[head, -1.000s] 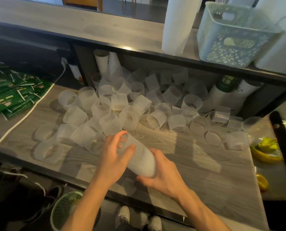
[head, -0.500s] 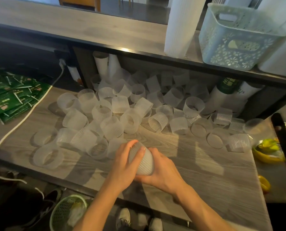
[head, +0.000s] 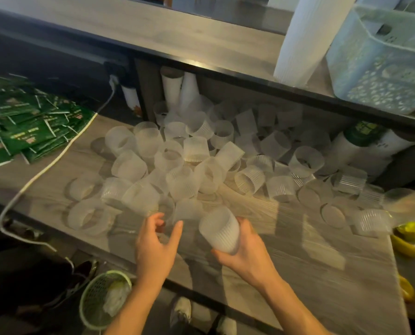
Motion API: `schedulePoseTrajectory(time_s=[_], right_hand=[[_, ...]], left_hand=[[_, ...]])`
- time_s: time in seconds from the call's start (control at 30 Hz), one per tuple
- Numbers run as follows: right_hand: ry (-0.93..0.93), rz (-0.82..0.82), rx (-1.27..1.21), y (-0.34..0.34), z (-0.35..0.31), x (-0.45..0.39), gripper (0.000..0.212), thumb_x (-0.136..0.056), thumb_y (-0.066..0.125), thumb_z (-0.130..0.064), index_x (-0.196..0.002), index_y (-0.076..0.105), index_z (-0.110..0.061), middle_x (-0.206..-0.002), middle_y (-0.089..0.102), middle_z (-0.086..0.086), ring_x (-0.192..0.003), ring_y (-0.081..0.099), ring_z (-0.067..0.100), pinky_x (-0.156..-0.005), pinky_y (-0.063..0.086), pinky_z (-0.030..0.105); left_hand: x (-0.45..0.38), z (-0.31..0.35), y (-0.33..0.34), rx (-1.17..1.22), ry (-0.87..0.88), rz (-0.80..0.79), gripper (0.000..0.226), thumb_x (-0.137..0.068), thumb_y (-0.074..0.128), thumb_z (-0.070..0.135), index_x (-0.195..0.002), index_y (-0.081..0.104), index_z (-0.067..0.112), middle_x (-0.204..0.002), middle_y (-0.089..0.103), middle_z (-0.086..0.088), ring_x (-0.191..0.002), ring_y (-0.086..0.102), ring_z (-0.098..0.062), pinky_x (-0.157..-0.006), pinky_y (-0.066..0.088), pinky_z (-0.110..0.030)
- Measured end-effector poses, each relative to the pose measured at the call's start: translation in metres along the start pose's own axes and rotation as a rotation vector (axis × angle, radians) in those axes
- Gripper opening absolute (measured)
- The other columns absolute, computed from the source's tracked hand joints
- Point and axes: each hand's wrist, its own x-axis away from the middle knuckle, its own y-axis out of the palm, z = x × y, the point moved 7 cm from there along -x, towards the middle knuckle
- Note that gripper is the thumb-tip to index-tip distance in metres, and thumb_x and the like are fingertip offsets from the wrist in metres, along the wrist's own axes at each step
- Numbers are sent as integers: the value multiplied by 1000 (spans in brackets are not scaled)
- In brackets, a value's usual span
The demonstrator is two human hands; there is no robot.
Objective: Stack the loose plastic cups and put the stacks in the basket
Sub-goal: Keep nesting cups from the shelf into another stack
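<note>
change: left hand (head: 157, 247) has let go of the stack (head: 219, 229) and pulled away to the left; a moment ago both hands were pressed round it. Stack now tipped more upright.
left grip: loose, thumb and fingers spread, holding nothing, hovering just above the near cups.
right grip: right hand (head: 244, 253) curled round the lower end of the stack, holding it above the surface (head: 298, 257).
stack position: in the air near the front edge, tilted, closed end up and away from the person.
loose cups: big pile (head: 189, 165) across the middle and back of the surface, most on their sides, some upright, some under the shelf.
basket: pale blue basket (head: 380, 66) on the upper shelf at right, well apart from the stack; contents hard to tell.
step: likely picking the next loose cup with the left hand to add to the stack.
how to do it well: take one cup only, turn it to match the stack, line up the rims, push straight until seated; keep the right grip firm but not squeezing.
materials: cups frosted translucent plastic, thin, ribbed walls, slightly tapered; probably light, flexible, easy to crush or knock rolling.
surface: grey wood-grain, smooth.
other: green packets (head: 20, 131) at left, white cable (head: 44, 168) beside them, tall white cup stack (head: 308, 37) next to the basket.
</note>
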Motion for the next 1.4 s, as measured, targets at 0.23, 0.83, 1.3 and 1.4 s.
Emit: schedulePoseTrajectory(time_s=[0.23,0.83,1.3,1.4], right_hand=[[67,59,-63,-14,18,7,76,-66,82,-48,-122,32,-37,-116,52,-9,-104,52,12,-78,42,25],[-64,-20,115,-42,34,14,83,-67,73,-58,-134,35,-27,-122,45,-10,-107,51,10,-84,42,25],[-252,-12,176,-29,-1,9,80,-69,72,-50,-136,36,-25,-120,46,-9,-112,47,10,-91,41,25],[-234,-40,154,-24,0,11,93,-69,71,-53,-145,24,-29,-127,43,-9,-115,45,8,-95,42,27]], left_hand=[[-9,29,52,-391,29,-59,77,-80,60,68,-136,47,18,-134,45,-5,-121,48,-30,-92,47,-47],[7,57,26,263,-21,-226,60,-76,75,50,-125,45,33,-114,57,14,-96,60,5,-68,54,-15],[9,107,38,51,279,-524,73,-82,49,62,-148,36,34,-119,49,24,-116,49,1,-95,40,-17],[4,105,41,-39,306,-545,74,-81,45,63,-148,37,33,-125,48,19,-119,44,5,-98,35,-13]])
